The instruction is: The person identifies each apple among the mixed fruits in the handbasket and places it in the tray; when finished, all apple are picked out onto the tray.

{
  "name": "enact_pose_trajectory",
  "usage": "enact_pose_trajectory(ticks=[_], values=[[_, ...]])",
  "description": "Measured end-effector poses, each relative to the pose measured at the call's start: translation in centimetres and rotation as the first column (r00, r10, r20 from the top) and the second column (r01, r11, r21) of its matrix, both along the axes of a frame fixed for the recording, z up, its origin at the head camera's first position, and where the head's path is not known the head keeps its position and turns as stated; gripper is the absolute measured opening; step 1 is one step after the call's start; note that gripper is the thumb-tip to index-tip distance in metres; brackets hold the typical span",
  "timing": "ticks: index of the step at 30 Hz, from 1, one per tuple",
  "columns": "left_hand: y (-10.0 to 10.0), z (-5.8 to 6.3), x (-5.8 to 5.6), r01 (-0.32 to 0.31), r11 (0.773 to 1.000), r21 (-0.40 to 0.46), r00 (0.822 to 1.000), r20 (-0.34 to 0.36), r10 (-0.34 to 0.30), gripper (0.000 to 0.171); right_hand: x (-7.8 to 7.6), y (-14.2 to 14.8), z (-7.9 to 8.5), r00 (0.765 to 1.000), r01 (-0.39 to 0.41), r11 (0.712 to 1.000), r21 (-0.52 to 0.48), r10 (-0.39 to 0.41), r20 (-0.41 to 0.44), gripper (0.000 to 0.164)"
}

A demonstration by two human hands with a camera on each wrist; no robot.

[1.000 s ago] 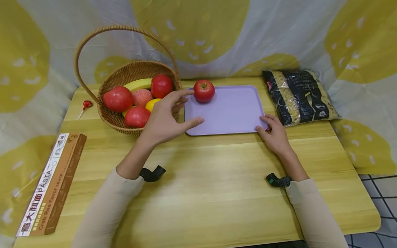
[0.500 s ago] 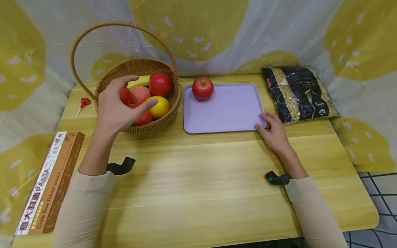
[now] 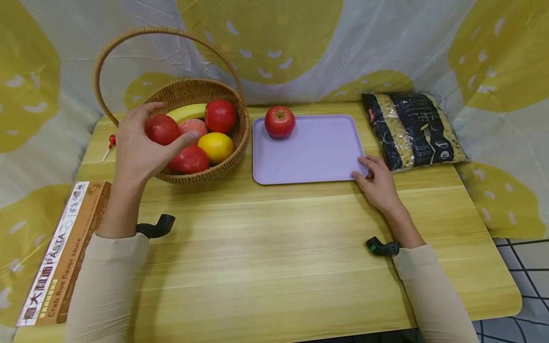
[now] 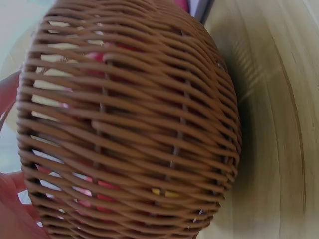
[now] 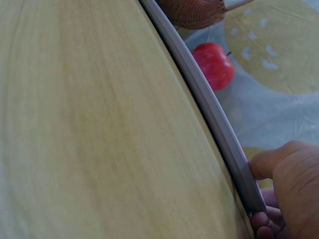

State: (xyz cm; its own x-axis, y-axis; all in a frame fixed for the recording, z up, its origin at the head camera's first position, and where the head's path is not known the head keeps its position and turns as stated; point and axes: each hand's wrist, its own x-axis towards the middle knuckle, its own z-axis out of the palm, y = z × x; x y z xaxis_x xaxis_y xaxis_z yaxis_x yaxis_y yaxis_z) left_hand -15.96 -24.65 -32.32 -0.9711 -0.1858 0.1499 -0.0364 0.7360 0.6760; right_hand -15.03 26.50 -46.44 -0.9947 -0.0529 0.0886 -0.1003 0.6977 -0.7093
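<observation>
My left hand (image 3: 139,150) hovers at the left side of the wicker basket (image 3: 240,143), thumb and fingers spread around the space near a red fruit (image 3: 162,129); contact cannot be made out. Inside the basket also lie a banana (image 3: 187,112), a red apple (image 3: 220,116), a lemon (image 3: 216,147), a pinkish round fruit (image 3: 194,126) and another red fruit (image 3: 188,159). In the left wrist view, the woven wall (image 4: 134,119) hides most of the fruit. My right hand (image 3: 377,183) pinches the near right corner of a lilac tray (image 3: 317,152). A red apple (image 3: 279,122) sits at the tray's far left corner.
A bag of pasta (image 3: 413,131) lies right of the tray. The long pasta box (image 3: 64,257) is at the table's left edge, beyond it a red lollipop (image 3: 110,144). The basket's tall handle (image 3: 167,31) arches above the fruit. A patterned cloth (image 3: 309,43) hangs behind.
My left hand has moved left from beside the apple on the tray to the basket's left side, uncovering the lemon. The right hand keeps its hold on the tray corner.
</observation>
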Motion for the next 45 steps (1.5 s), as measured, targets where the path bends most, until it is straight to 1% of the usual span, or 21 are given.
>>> enact_pose_trajectory(ticks=[3, 9, 13, 17, 23, 27, 29, 35, 41, 45], values=[[-0.3, 0.1, -0.1, -0.013, 1.0, -0.004, 1.0, 0.014, 0.013, 0.088, -0.1, 0.0, 0.0, 1.0, 0.0, 1.0, 0.001, 0.0, -0.002, 0.051], [-0.8, 0.4, -0.3, -0.016, 1.0, -0.018, 0.999, 0.051, 0.017, 0.089, -0.2, -0.1, 0.1, 1.0, -0.001, 1.0, -0.002, 0.001, 0.001, 0.051], [-1.0, 0.6, -0.5, -0.02, 0.999, -0.027, 0.996, 0.085, 0.022, 0.092, -0.1, -0.2, 0.2, 1.0, 0.001, 1.0, -0.004, -0.001, 0.006, 0.051], [-1.1, 0.6, -0.7, -0.012, 0.999, -0.038, 0.992, 0.124, 0.016, 0.098, -0.1, -0.1, 0.2, 1.0, 0.001, 1.0, -0.007, -0.001, 0.006, 0.052], [-1.2, 0.2, -1.0, 0.016, 0.995, -0.094, 0.983, 0.181, 0.002, 0.107, 0.1, 0.0, 0.1, 1.0, 0.0, 1.0, -0.001, 0.0, 0.008, 0.052], [-1.3, -0.1, -1.2, 0.023, 0.991, -0.134, 0.98, 0.201, 0.004, 0.112, 0.2, 0.0, 0.0, 1.0, -0.001, 1.0, -0.003, 0.001, 0.013, 0.052], [-1.2, -0.3, -1.2, 0.02, 0.99, -0.142, 0.983, 0.186, 0.007, 0.108, 0.2, 0.0, 0.0, 1.0, -0.002, 1.0, -0.005, 0.002, 0.015, 0.052], [-1.0, -0.7, -1.1, 0.004, 0.989, -0.148, 0.993, 0.119, 0.013, 0.085, 0.1, 0.0, 0.1, 1.0, -0.011, 1.0, -0.012, 0.011, 0.008, 0.052], [-0.9, -0.7, -1.2, 0.012, 0.989, -0.146, 0.995, 0.096, 0.002, 0.075, 0.1, 0.1, 0.1, 1.0, -0.012, 1.0, -0.017, 0.012, 0.003, 0.052], [-0.9, -0.7, -1.4, 0.014, 0.989, -0.147, 0.995, 0.1, 0.001, 0.071, 0.1, 0.2, 0.0, 1.0, -0.014, 1.0, -0.016, 0.014, -0.003, 0.052]])
